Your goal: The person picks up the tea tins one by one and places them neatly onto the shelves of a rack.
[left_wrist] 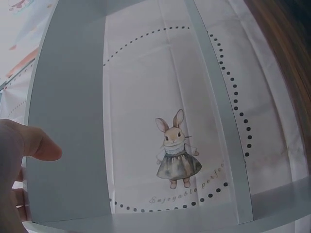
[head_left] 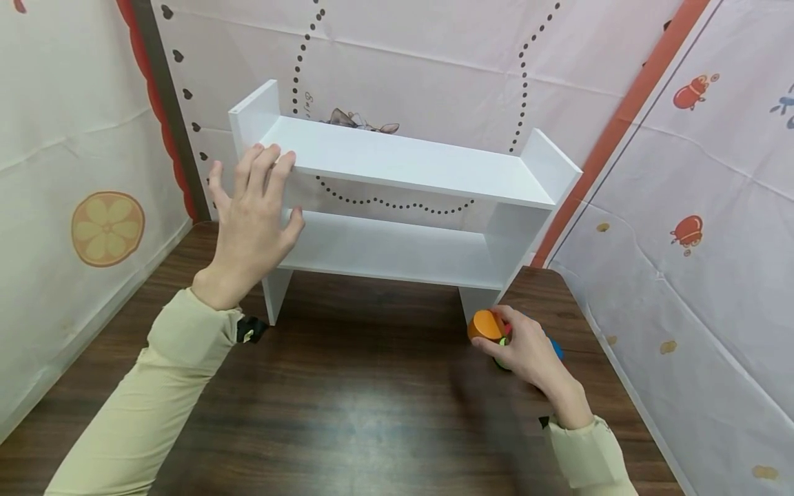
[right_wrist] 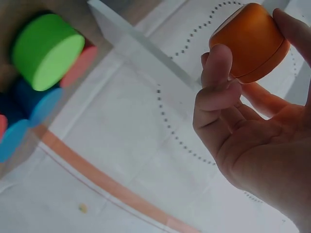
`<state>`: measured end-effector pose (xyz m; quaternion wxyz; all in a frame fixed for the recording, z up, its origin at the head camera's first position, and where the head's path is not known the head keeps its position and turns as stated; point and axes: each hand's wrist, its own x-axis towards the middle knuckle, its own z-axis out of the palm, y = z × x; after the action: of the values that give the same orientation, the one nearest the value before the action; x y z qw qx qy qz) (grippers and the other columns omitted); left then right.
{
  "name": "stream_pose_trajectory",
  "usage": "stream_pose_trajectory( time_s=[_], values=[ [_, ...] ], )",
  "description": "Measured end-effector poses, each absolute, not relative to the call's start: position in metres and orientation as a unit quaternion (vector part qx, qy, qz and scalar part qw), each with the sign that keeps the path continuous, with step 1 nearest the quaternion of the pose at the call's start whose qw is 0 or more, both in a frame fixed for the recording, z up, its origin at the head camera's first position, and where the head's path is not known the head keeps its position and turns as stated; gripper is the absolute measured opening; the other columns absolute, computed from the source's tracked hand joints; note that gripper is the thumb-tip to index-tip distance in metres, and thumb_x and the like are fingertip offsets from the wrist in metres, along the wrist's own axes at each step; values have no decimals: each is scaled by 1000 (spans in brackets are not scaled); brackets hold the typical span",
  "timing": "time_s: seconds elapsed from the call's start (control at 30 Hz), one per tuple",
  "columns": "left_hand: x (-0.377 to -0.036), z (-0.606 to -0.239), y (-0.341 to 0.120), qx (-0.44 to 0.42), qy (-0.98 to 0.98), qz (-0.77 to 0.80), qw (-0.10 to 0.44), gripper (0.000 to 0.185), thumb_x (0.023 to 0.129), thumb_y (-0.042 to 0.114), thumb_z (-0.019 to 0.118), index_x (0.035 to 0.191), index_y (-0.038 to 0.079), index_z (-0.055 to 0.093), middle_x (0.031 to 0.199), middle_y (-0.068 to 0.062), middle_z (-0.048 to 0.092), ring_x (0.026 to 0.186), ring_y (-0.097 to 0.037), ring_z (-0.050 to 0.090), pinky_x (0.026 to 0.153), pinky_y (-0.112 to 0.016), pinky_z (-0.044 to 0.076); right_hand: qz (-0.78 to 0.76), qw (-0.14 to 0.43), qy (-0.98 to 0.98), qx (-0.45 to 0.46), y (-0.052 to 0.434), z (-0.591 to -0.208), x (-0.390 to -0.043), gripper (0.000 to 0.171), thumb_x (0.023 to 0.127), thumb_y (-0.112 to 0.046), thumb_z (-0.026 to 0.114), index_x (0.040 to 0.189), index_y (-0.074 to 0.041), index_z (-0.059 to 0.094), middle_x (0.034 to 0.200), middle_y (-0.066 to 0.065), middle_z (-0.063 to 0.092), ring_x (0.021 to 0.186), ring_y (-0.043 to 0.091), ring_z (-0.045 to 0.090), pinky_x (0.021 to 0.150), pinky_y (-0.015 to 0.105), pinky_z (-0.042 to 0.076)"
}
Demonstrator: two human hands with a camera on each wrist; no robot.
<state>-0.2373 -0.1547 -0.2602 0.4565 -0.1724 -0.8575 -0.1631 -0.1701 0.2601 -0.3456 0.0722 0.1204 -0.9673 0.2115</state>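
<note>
With the left hand (head_left: 251, 213) spread at the top of the shelf (head_left: 403, 162), the right hand (head_left: 527, 351) pinches the orange block (head_left: 484, 326) near the right side panel (head_left: 479, 302), where a loose grip could drop it against the green block (right_wrist: 44, 52).

Open slot between upper board (head_left: 397, 155) and lower board (head_left: 391, 249) of white two-tier shelf; hand could enter from front. Left hand (head_left: 251, 213) blocks slot's left end, right side panel (head_left: 520, 224) walls off the right. Gap under lower board too, between panel feet. Upper board reachable from above, upright panels at both ends. Right hand (head_left: 527, 351) with orange cylinder (head_left: 485, 324) obstructs right foot area; green cylinder (right_wrist: 43, 48) and blue cylinders (right_wrist: 46, 104) crowd there. Front tabletop (head_left: 347, 413) passable.
</note>
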Motion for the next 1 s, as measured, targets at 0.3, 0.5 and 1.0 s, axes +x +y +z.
stream_pose_trajectory(
  time_s=[0.3, 0.5, 1.0],
  values=[
    [-241, -263, -153, -173, -849, -172, 469, 70, 78, 9, 66, 142, 11, 38, 146, -14, 39, 142, -29, 25, 112, -65, 4, 232, 76, -957, 156, 245, -317, -183, 58, 80, -36, 76, 128, -9, 56, 97, 4, 65, 71, 14, 55, 61, 23, 47],
    [-245, -265, -152, -173, -844, -170, 479, 68, 78, 9, 64, 141, 11, 39, 145, -14, 39, 142, -30, 26, 111, -64, 6, 241, 79, -952, 173, 236, -302, -190, 57, 80, -38, 75, 127, -11, 57, 103, 5, 65, 71, 18, 56, 60, 25, 47],
    [-248, -267, -153, -169, -842, -168, 484, 67, 79, 9, 62, 142, 10, 38, 145, -15, 39, 142, -31, 26, 111, -63, 8, 245, 99, -941, 211, 207, -263, -201, 59, 81, -40, 74, 129, -11, 56, 104, 3, 65, 73, 18, 55, 62, 26, 47]
  ],
)
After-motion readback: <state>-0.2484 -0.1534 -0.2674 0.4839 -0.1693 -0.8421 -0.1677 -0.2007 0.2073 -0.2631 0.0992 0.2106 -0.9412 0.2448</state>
